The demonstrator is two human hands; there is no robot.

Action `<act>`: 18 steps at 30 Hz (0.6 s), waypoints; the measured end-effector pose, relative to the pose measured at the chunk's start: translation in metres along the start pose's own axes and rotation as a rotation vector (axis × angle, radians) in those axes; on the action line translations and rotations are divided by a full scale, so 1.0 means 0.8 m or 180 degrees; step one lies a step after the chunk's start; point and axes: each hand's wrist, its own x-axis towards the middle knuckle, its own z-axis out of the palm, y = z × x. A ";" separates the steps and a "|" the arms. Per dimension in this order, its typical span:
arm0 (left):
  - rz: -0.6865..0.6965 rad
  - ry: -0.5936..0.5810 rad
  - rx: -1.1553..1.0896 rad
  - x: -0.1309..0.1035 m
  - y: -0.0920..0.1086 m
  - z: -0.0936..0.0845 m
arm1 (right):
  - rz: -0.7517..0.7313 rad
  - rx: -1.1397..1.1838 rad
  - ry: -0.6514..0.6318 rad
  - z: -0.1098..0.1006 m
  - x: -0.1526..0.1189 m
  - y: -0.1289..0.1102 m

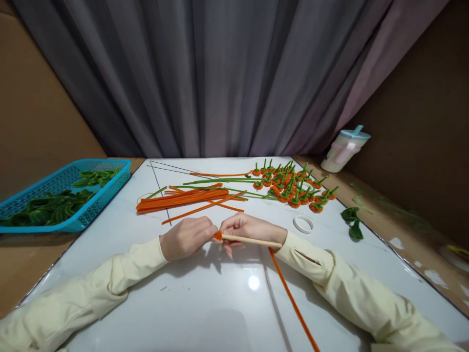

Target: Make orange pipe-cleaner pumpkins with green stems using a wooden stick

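Note:
My left hand point(190, 237) is closed, its fingertips pinching a small orange coil of pipe cleaner point(218, 235) at the tip of a wooden stick point(252, 240). From the other side, my right hand point(252, 229) holds the stick near that coil, some fingers curled below. The stick's far end lies across my right wrist. A loose length of orange pipe cleaner point(293, 299) runs from beneath the right wrist down to the bottom edge. Its link to the coil is hidden by the hand.
Beyond my hands lie a bundle of orange pipe cleaners point(183, 201), green pipe cleaners point(205, 181) and several small orange pieces with green stems point(295, 201). A white tape ring point(303, 224), green leaf shapes point(354, 230) and a lidded cup point(344, 150) are right; a blue basket point(126, 168) is left.

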 end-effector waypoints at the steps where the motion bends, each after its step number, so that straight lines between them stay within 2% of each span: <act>1: -0.0021 0.0027 -0.0082 0.000 0.000 0.001 | -0.0002 -0.0010 0.0003 0.000 0.000 -0.001; 8: -0.0398 0.0061 -0.0719 -0.001 0.005 0.003 | -0.0083 -0.0012 0.0043 -0.005 -0.001 -0.001; 13: -0.0451 0.0029 -0.0796 0.001 0.006 0.001 | -0.0051 0.0021 0.0109 -0.005 -0.002 0.001; 18: -0.0530 0.0184 -0.0625 0.004 0.008 0.000 | 0.0083 0.0310 0.0211 -0.001 0.000 0.000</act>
